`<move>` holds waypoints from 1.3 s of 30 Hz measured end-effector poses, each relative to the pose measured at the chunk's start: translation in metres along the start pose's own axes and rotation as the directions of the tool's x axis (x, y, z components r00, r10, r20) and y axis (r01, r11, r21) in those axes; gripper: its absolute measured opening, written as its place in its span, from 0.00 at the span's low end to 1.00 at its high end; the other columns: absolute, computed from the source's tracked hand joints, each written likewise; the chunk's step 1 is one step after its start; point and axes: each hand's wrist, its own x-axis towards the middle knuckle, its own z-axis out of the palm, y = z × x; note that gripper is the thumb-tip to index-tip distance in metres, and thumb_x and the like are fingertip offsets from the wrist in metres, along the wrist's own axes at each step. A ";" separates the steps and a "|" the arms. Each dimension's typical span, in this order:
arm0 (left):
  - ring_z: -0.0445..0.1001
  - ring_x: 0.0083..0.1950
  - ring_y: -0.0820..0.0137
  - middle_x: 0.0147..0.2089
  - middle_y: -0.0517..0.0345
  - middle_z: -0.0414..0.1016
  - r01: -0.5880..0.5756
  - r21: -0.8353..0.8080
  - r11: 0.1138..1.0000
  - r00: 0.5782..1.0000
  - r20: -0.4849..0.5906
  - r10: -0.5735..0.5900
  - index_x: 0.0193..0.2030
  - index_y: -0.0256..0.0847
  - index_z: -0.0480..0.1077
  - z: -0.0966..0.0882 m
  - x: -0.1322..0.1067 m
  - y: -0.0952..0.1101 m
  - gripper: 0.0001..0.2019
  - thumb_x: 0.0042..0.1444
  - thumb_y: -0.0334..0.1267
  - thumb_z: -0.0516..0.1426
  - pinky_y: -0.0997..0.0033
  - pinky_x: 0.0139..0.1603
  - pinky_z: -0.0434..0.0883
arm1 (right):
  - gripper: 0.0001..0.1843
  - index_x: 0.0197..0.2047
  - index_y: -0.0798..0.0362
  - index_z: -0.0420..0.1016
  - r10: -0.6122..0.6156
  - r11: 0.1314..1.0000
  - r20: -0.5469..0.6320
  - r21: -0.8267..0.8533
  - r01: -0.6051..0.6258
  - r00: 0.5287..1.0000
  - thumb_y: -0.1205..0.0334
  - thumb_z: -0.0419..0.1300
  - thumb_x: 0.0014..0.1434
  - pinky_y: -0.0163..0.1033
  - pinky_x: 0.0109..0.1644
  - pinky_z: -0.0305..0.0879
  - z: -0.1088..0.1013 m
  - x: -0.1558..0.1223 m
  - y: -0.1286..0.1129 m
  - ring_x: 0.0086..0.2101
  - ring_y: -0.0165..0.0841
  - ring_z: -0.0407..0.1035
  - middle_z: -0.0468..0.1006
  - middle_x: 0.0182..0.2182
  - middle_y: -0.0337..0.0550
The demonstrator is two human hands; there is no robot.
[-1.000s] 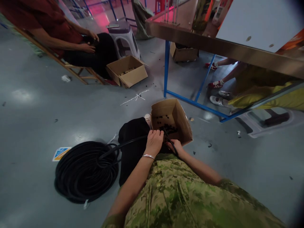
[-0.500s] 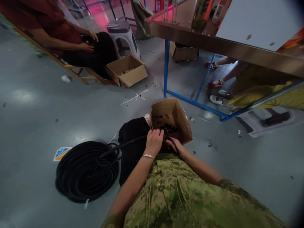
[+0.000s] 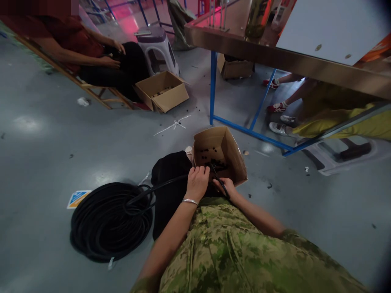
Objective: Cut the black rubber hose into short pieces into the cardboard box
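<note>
A black hose [image 3: 166, 184] runs from a large coil [image 3: 106, 221] on the floor at my left, across my dark-trousered leg. My left hand [image 3: 198, 182] is closed around it near the box; its cut end is hard to make out. In my right hand [image 3: 226, 188] are black-handled cutters [image 3: 220, 182], their jaws pointing into the box beside my left fingers. The exact shape of the jaws is blurred. Both hands are at the near edge of an open cardboard box [image 3: 235, 156] between my legs. Several short black pieces [image 3: 214, 149] lie inside it.
A blue-legged table [image 3: 213, 89] stands ahead to the right, with people's feet beneath it. A seated person [image 3: 100, 61] is at the left, near another cardboard box [image 3: 171, 97] and a plastic stool [image 3: 159, 49]. White string [image 3: 175, 123] and scraps lie on the floor.
The cutters' handles in my right hand look slightly closer together. My left hand stays on the hose, and the whole view has shifted a little.
</note>
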 end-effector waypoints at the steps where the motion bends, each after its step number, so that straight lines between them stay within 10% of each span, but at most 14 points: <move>1: 0.68 0.45 0.59 0.41 0.46 0.72 -0.001 0.006 1.000 1.000 0.002 0.001 0.53 0.38 0.70 0.000 0.000 0.000 0.16 0.63 0.31 0.47 0.56 0.51 0.59 | 0.31 0.22 0.55 0.70 0.000 1.000 -0.003 -0.007 0.000 1.000 0.33 0.52 0.54 0.32 0.25 0.55 0.000 0.000 0.000 0.22 0.29 0.61 0.67 0.16 0.37; 12: 0.68 0.45 0.59 0.40 0.46 0.72 0.011 0.005 1.000 1.000 0.002 -0.011 0.52 0.39 0.70 -0.001 0.000 0.001 0.15 0.63 0.31 0.47 0.57 0.51 0.59 | 0.29 0.23 0.54 0.68 0.038 0.998 -0.031 0.053 -0.037 0.999 0.35 0.53 0.54 0.33 0.26 0.59 -0.004 0.001 -0.004 0.23 0.30 0.63 0.68 0.18 0.38; 21: 0.71 0.44 0.62 0.42 0.48 0.76 0.178 -0.180 0.967 0.936 -0.272 -0.223 0.50 0.41 0.72 -0.010 -0.008 -0.002 0.16 0.65 0.43 0.48 0.59 0.52 0.59 | 0.26 0.45 0.55 0.72 -0.182 0.975 0.151 0.155 0.158 0.972 0.43 0.60 0.53 0.36 0.38 0.67 -0.016 -0.007 -0.032 0.33 0.33 0.69 0.76 0.34 0.42; 39: 0.73 0.39 0.65 0.37 0.52 0.78 0.102 -0.208 0.973 0.851 -0.488 -0.193 0.45 0.41 0.75 -0.010 -0.011 -0.006 0.12 0.60 0.41 0.54 0.63 0.47 0.61 | 0.21 0.43 0.55 0.71 -0.297 0.946 0.152 0.178 0.269 0.943 0.46 0.62 0.55 0.38 0.42 0.65 -0.010 -0.009 -0.060 0.35 0.34 0.68 0.75 0.35 0.42</move>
